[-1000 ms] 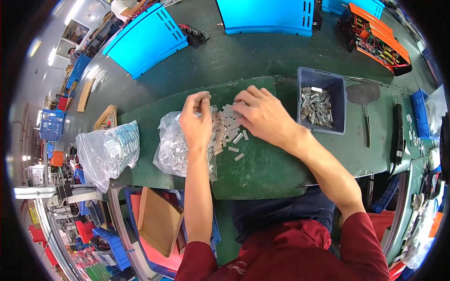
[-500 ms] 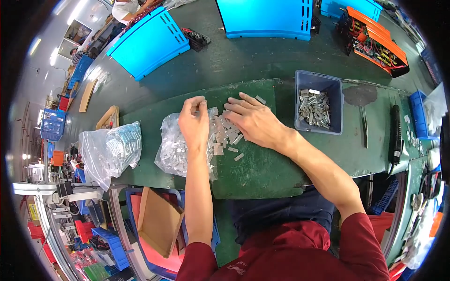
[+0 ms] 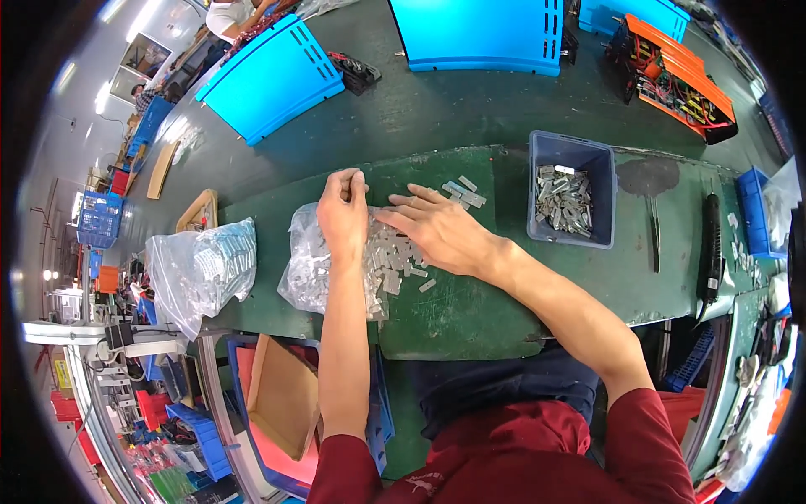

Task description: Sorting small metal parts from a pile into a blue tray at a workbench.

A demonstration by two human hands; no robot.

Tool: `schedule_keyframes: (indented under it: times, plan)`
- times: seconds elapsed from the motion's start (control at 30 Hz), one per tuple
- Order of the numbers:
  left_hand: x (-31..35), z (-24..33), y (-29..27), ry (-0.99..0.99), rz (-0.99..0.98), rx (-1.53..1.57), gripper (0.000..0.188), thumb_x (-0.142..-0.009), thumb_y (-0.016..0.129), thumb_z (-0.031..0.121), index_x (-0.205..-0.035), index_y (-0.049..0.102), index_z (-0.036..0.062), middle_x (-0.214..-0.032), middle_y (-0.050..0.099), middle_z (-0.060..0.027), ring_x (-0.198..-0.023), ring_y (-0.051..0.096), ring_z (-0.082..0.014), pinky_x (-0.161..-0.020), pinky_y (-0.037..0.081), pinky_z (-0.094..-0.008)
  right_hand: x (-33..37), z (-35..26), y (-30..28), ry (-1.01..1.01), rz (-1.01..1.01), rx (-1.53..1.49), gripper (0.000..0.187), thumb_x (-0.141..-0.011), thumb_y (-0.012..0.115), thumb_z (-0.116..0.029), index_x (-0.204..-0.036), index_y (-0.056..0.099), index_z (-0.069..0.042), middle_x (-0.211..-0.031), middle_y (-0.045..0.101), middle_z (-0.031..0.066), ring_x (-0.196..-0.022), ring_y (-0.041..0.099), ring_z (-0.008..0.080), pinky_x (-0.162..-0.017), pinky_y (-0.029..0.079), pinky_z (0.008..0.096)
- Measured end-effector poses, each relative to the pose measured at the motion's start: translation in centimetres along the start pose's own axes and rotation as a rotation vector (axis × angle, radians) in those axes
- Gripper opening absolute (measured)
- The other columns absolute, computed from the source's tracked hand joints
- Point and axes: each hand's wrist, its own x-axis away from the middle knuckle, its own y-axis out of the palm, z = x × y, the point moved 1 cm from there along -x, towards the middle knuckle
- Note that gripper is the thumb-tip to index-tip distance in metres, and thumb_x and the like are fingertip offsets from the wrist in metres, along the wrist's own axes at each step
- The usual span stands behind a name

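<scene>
My left hand (image 3: 342, 220) is over a clear plastic bag (image 3: 304, 273) filled with small flat metal pieces. Its fingers are curled closed; whatever they pinch, if anything, is hidden. To its right, my right hand (image 3: 445, 235) lies palm down with fingers stretched out, touching a spread of loose metal pieces (image 3: 391, 267) at the bag's mouth. Part of that spread is covered by the hand. Just beyond its knuckles rests a small group of metal plates (image 3: 465, 191). A grey-blue bin (image 3: 614, 197) on the right holds many similar metal pieces (image 3: 564, 202).
Left of the work spot is another full plastic bag (image 3: 206, 273). Tweezers (image 3: 655, 235) and a black, pen-like power tool (image 3: 712, 248) lie right of the bin. Blue housings (image 3: 273, 80) and an orange unit with exposed wiring (image 3: 680, 84) stand across the back.
My right hand has slid left toward my left hand. Several plates now show beyond it, where one was visible before. My left hand stays almost in place, fingers still curled.
</scene>
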Motion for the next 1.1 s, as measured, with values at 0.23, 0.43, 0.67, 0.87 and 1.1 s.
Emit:
schedule_keyframes:
  times: [0.23, 0.43, 0.67, 0.87, 1.1]
  plan:
    - [0.0, 0.6, -0.1, -0.048, 0.051, 0.014, 0.020, -0.101, 0.066, 0.019, -0.105, 0.070, -0.0002, -0.072, 0.067, -0.0038, -0.064, 0.059, -0.0086, -0.062, 0.046, -0.0262, 0.2, -0.4, -1.4, 0.037, 0.122, -0.036, 0.056, -0.079, 0.063, 0.005, -0.134, 0.056, -0.001, -0.118, 0.068, 0.0182, -0.116, 0.062, 0.0354, -0.106, 0.046, 0.0475]
    - [-0.1, 0.6, -0.2, -0.082, 0.079, 0.048, 0.021, -0.101, 0.066, 0.020, -0.104, 0.069, 0.0004, -0.065, 0.063, -0.0047, -0.059, 0.056, -0.0103, -0.060, 0.044, -0.0283, -0.1, 0.0, -3.4, 0.180, 0.302, 0.050, 0.054, -0.075, 0.060, 0.011, -0.128, 0.059, -0.001, -0.103, 0.066, 0.0147, -0.096, 0.062, 0.0337, -0.084, 0.048, 0.0438]
    - [-0.3, 0.2, -0.5, -0.092, 0.120, 0.180, 0.021, -0.101, 0.066, 0.020, -0.103, 0.069, -0.0003, -0.064, 0.062, -0.0036, -0.059, 0.053, -0.0085, -0.059, 0.043, -0.0280, 0.0, -0.2, -3.2, 0.213, 0.261, 0.059, 0.047, -0.073, 0.060, 0.011, -0.117, 0.064, -0.005, -0.096, 0.064, 0.0116, -0.089, 0.061, 0.0314, -0.079, 0.048, 0.0416]
    - [-0.7, 0.2, -1.3, -0.117, 0.220, 0.369, 0.024, -0.102, 0.065, 0.021, -0.103, 0.070, -0.0024, -0.069, 0.060, 0.0005, -0.063, 0.051, -0.0064, -0.060, 0.041, -0.0245, -0.1, -1.6, -2.2, 0.049, 0.159, -0.104, 0.030, -0.077, 0.067, 0.002, -0.105, 0.068, -0.007, -0.098, 0.065, 0.0081, -0.092, 0.062, 0.0293, -0.083, 0.049, 0.0399]
    - [-1.0, -0.6, -2.0, -0.199, 0.313, 0.531, 0.027, -0.102, 0.066, 0.023, -0.106, 0.070, -0.0035, -0.073, 0.058, 0.0016, -0.065, 0.049, -0.0050, -0.060, 0.038, -0.0231, 0.3, -1.1, -1.1, -0.058, 0.059, -0.026, 0.025, -0.079, 0.070, -0.003, -0.105, 0.069, -0.008, -0.108, 0.066, 0.0060, -0.103, 0.061, 0.0259, -0.089, 0.048, 0.0419]
